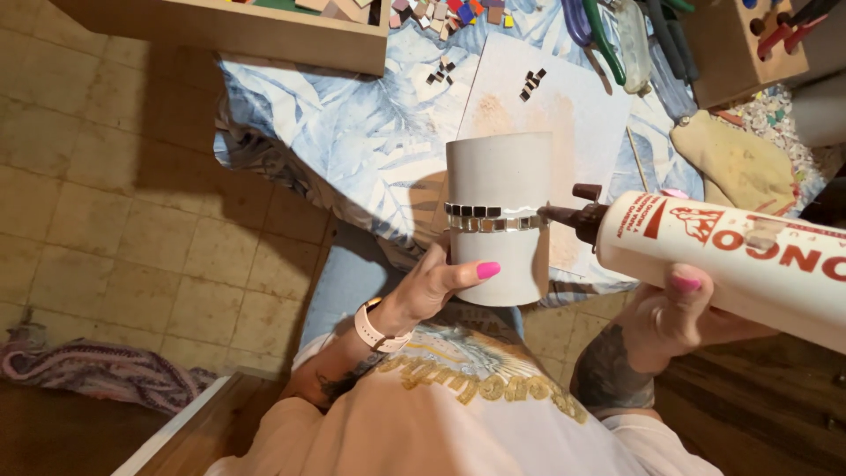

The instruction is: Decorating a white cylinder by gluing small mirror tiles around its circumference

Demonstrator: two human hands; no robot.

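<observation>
The left hand [436,284] holds the grey cup [498,216] upright above the lap, fingers wrapped round its base, while the right hand [679,313] clamps the glue bottle [740,256], nozzle touching the cup's tile band [492,217].

You are in a home craft corner: worn floor tiles [115,176] fill the left of the frame, while the leaf-print tablecloth [352,115] at top centre carries loose mosaic tiles [449,13], and pliers [599,26] lie upper right.
</observation>
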